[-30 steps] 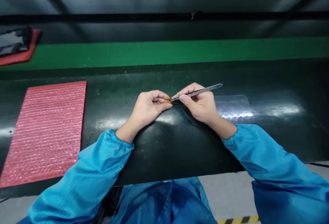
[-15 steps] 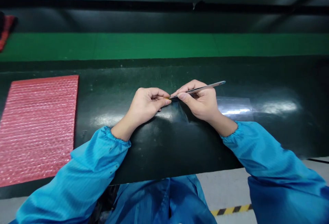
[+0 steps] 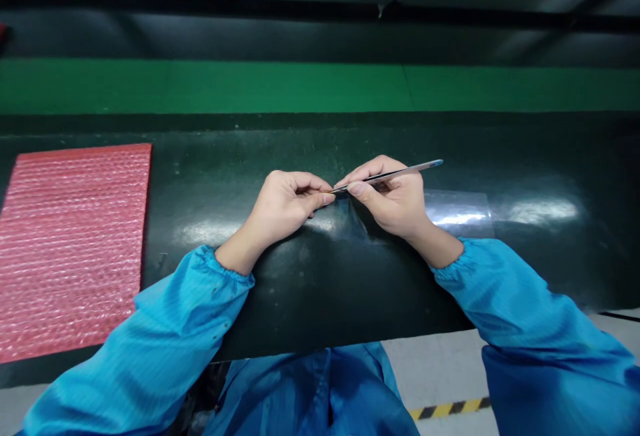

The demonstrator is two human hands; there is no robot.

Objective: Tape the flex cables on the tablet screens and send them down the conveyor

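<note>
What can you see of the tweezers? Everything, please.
The tweezers are slim, silver-gray and metal by their look, with a rounded, bluish butt end and a narrow working end. The right hand holds them between thumb and fingers, above the dark green work surface. They slant across the view, butt end to the right, tips toward the left hand's fingertips and a small yellowish piece. Whether the tips grip it is too small to tell.

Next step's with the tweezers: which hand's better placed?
Right, I'd say: the right hand holds the tweezers, tip towards the left hand. The left looks occupied, pinching a small yellowish piece.
</note>
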